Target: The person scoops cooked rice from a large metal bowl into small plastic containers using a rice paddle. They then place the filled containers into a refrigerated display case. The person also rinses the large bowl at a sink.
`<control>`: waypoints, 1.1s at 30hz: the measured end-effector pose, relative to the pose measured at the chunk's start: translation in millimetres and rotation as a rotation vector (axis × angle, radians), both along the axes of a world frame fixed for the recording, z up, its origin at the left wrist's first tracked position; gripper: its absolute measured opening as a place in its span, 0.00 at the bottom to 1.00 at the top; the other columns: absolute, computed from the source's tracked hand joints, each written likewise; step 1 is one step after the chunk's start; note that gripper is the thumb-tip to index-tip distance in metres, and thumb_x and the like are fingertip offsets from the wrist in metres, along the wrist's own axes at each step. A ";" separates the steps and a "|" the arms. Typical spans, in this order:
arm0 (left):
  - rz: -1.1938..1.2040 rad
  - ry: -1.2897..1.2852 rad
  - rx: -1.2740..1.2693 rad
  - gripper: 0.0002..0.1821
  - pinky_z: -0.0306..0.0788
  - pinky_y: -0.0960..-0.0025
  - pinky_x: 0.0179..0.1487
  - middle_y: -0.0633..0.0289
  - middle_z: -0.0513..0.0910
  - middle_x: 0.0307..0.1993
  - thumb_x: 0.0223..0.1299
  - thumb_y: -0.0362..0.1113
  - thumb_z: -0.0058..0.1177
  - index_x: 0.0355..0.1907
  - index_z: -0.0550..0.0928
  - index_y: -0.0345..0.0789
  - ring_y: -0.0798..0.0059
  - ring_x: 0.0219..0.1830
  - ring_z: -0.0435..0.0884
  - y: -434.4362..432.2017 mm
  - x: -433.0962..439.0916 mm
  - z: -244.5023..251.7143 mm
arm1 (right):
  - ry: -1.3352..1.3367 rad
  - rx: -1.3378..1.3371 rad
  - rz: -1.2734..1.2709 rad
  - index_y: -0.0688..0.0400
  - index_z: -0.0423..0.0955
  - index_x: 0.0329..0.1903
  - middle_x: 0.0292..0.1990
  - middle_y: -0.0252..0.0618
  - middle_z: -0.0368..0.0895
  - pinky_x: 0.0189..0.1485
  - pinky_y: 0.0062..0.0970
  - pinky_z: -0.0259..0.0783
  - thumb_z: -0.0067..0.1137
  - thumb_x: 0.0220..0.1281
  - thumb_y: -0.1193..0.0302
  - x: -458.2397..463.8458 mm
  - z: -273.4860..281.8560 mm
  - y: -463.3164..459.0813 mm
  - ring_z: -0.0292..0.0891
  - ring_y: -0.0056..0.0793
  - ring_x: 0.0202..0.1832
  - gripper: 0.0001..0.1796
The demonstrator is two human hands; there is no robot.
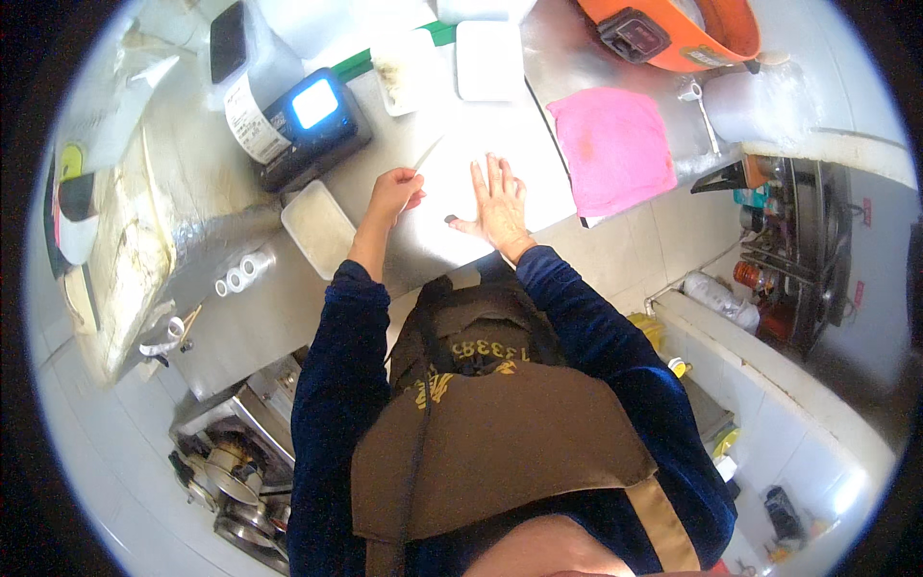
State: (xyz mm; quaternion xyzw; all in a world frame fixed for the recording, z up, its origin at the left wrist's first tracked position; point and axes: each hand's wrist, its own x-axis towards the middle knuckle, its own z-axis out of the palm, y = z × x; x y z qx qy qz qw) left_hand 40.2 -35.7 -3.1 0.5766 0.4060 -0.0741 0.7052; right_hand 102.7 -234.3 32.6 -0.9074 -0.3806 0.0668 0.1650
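Observation:
My left hand (398, 193) is raised over the worktop's near edge, its fingertips closed on one end of a thin, pale, pointed strip (430, 153) whose material I cannot tell. Palm down, my right hand (499, 205) lies on the brightly lit white surface (537, 162) with its fingers apart; its thumb has a dark tip. A shallow white tub with pale contents (319, 229) sits left of my left hand. Beyond it is a black label printer (317, 133) with a lit screen and a printed paper strip hanging out. A pink cloth (613, 151) lies to the right.
Two white containers (489, 61) (407, 72) stand at the back. At the back right is an orange tub-shaped appliance (670, 32) with a dark control panel. Small white rolls (236, 280) lie at the left. Pots (234, 472) are low at the left, and a dark rack (800, 245) is at the right.

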 end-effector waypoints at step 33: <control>-0.678 -0.227 1.231 0.33 0.43 0.58 0.71 0.53 0.51 0.69 0.62 0.45 0.44 0.66 0.58 0.31 0.62 0.72 0.45 -50.3 14.8 30.7 | -0.089 -0.190 0.089 0.65 0.51 0.66 0.66 0.60 0.46 0.57 0.52 0.52 0.59 0.44 0.40 -4.9 12.8 2.2 0.48 0.56 0.64 0.55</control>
